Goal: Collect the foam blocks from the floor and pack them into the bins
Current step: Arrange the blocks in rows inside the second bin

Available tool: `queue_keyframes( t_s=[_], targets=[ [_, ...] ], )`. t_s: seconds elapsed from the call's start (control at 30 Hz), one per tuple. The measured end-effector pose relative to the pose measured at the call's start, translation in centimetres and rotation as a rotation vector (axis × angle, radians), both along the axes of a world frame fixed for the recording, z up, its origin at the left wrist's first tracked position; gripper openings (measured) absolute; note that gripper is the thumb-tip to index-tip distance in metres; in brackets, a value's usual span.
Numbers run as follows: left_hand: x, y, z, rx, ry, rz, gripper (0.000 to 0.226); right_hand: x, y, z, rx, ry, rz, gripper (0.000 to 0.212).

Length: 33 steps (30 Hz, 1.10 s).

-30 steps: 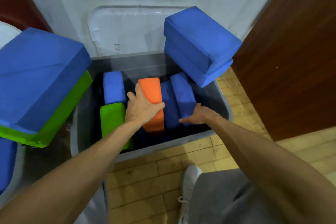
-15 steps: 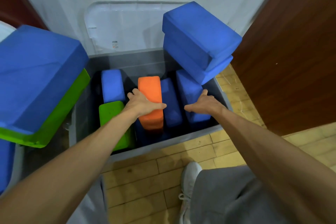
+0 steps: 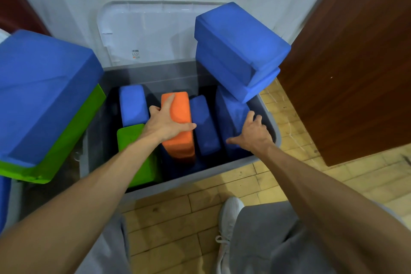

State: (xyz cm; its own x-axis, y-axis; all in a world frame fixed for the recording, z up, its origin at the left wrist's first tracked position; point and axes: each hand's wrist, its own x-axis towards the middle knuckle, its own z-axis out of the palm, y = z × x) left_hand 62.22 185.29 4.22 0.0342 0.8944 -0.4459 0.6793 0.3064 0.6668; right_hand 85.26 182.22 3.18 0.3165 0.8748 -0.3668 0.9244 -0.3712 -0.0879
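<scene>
Down in the grey bin [image 3: 200, 177] an orange foam block [image 3: 179, 140] stands on edge among the others. The left hand [image 3: 165, 125] grips its top, with the fingers laid over the upper face and left edge and the thumb pressed on the right side.

Just beside it on the right stands a middle blue block [image 3: 205, 127], and touching that is the right-hand blue block [image 3: 231, 113]. The right hand [image 3: 251, 135] holds this one, its fingers curled over the far side next to the bin wall and its thumb stretched out to the left.

Left of the orange one, a back-left blue block [image 3: 133, 104] stands behind a green block [image 3: 131, 140], both inside the bin.

Two stacked blue blocks [image 3: 240, 38] sit tilted on the bin's back right corner. A large blue block [image 3: 44, 95] lies on a green slab [image 3: 73, 140] over the bin's left side.

A clear lid [image 3: 151, 29] leans on the white wall behind, with a brown wooden door [image 3: 355, 62] to the right. On the parquet floor [image 3: 178, 218] below is a white shoe [image 3: 229, 213].
</scene>
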Motion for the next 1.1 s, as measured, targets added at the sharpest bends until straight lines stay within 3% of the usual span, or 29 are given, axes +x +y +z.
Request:
queue_keyframes(
  t_s=[0.1,0.23,0.6,0.8,0.97,1.1],
  targets=[
    [0.0,-0.2,-0.2,-0.011,0.017,0.014,0.106,0.6,0.2,0.1,-0.076,0.081,-0.083,0.112],
    [0.4,-0.7,-0.3,0.006,-0.011,0.045,0.105,0.9,1.0,0.6,0.058,0.202,-0.177,0.096],
    [0.7,-1.2,-0.2,0.032,-0.039,0.07,0.102,0.3,1.0,0.4,0.311,0.305,-0.358,0.101],
    [1.4,-1.5,-0.9,-0.003,-0.05,0.02,0.103,0.5,-0.3,-0.2,0.241,0.473,-0.364,0.099],
    [1.5,-1.3,-1.2,0.005,-0.067,0.031,0.103,0.3,0.2,0.7,0.211,0.319,-0.255,0.088],
    [1.3,-1.3,-1.2,0.034,-0.065,0.056,0.102,0.1,0.8,1.7,0.161,0.2,-0.183,0.091]
  ],
)
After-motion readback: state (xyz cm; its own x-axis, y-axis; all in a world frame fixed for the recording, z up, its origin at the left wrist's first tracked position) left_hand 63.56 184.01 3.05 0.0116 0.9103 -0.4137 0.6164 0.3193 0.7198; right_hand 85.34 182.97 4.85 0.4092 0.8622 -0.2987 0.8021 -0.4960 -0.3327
